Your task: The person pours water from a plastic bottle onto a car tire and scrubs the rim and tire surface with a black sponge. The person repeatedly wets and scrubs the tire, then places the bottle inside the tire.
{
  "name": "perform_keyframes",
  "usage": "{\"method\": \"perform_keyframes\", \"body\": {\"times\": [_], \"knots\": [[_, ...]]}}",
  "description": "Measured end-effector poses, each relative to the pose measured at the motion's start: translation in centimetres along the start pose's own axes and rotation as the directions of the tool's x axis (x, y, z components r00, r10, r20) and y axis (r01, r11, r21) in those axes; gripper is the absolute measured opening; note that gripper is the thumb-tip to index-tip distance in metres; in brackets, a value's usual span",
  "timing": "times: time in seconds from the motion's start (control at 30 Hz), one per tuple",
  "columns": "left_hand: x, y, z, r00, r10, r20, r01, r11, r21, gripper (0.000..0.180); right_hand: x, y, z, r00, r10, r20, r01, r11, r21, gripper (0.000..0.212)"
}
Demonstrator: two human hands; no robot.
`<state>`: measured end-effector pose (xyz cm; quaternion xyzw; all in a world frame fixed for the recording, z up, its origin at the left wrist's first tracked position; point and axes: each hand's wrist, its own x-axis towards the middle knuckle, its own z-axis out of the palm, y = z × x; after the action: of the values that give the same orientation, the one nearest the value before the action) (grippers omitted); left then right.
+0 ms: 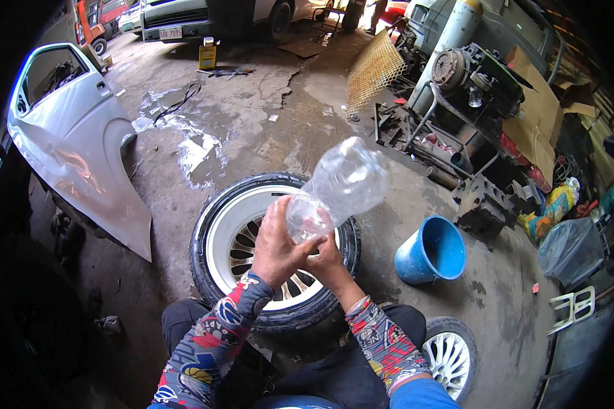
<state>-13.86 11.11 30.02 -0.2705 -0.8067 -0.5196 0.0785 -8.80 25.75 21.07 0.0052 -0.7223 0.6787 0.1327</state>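
A large clear plastic bottle (351,176) is tilted away from me, its far end up and to the right. My left hand (278,247) wraps round its near end from the left. From below and the right, my right hand (331,264) grips the same end, its fingers partly hidden behind the left hand and the bottle. Nothing that I can make out is inside the bottle. Beneath my hands a car wheel lies flat on the floor, with a white multi-spoke rim (226,228) inside a black tire (199,253). The bottle and my hands cover part of it.
A blue bucket (414,258) stands right of the wheel, near a second white-rimmed wheel (450,358). On the left leans a white car door and fender panel (82,140). An engine (481,85) and metal scrap crowd the right. A yellow can (208,54) stands farther back.
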Motion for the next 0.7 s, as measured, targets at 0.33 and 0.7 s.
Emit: {"method": "perform_keyframes", "body": {"times": [0.33,0.7], "knots": [[0.6,-2.1,-1.0,0.814,0.032,0.580,0.388,0.714,-0.583,0.081,0.5,-7.7,-6.0,0.979,0.078,0.190,-0.108,0.982,0.156,0.110],[-1.8,-7.9,6.7,0.408,-0.674,0.616,0.837,0.007,-0.547,0.034,0.3,-8.2,-7.1,0.972,-0.074,-0.221,0.192,0.794,0.577,0.075]]}}
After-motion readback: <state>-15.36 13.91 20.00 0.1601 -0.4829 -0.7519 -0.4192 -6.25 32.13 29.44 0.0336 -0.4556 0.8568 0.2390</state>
